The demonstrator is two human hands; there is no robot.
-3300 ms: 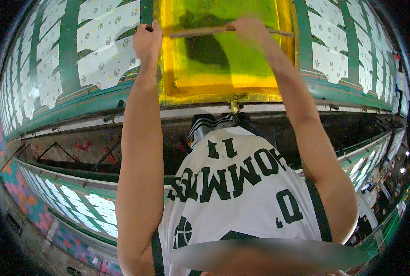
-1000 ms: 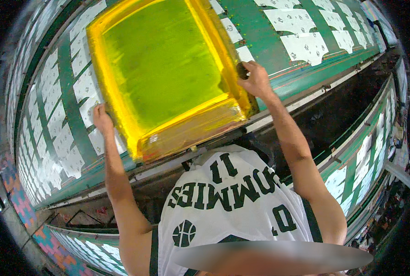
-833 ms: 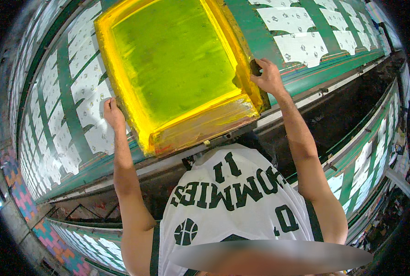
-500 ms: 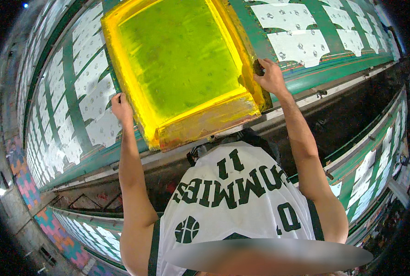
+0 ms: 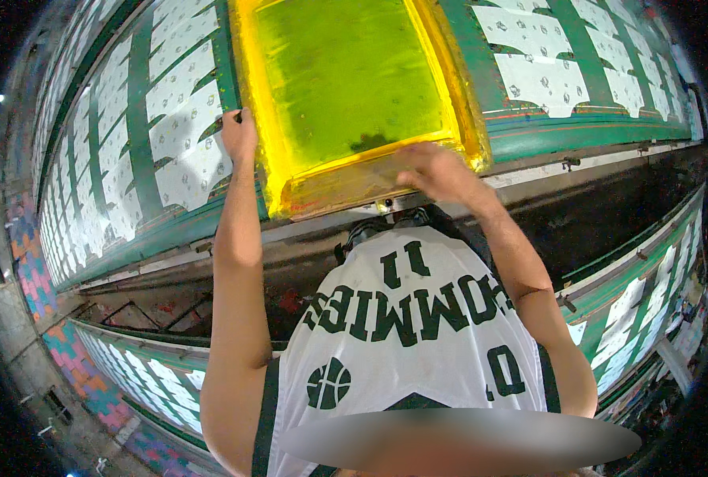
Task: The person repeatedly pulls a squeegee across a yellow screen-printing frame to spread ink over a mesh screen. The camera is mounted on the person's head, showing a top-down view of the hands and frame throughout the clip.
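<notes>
A screen printing frame [image 5: 473,119] with yellow-smeared rails and a yellow-green mesh [image 5: 354,79] lies on the long green table in front of me. My left hand [image 5: 240,137] is at its left side, fingers curled against the outer edge. Over the near right part of the frame hovers my right hand [image 5: 437,171], smeared by motion, so its fingers do not show clearly. A dark patch [image 5: 374,141] marks the mesh close to the near rail. The frame's far end is cut off by the picture's top.
White fabric pieces [image 5: 183,119] with small dark prints lie in rows left of the frame, and more pieces [image 5: 541,79] lie to the right. A metal rail [image 5: 600,159] runs along the table's near edge. Behind me stands another green table with white pieces [image 5: 620,318].
My right hand has left the frame's right side and moved left over the near rail. In the picture, the frame sits higher and farther right. My left hand stays at its left edge.
</notes>
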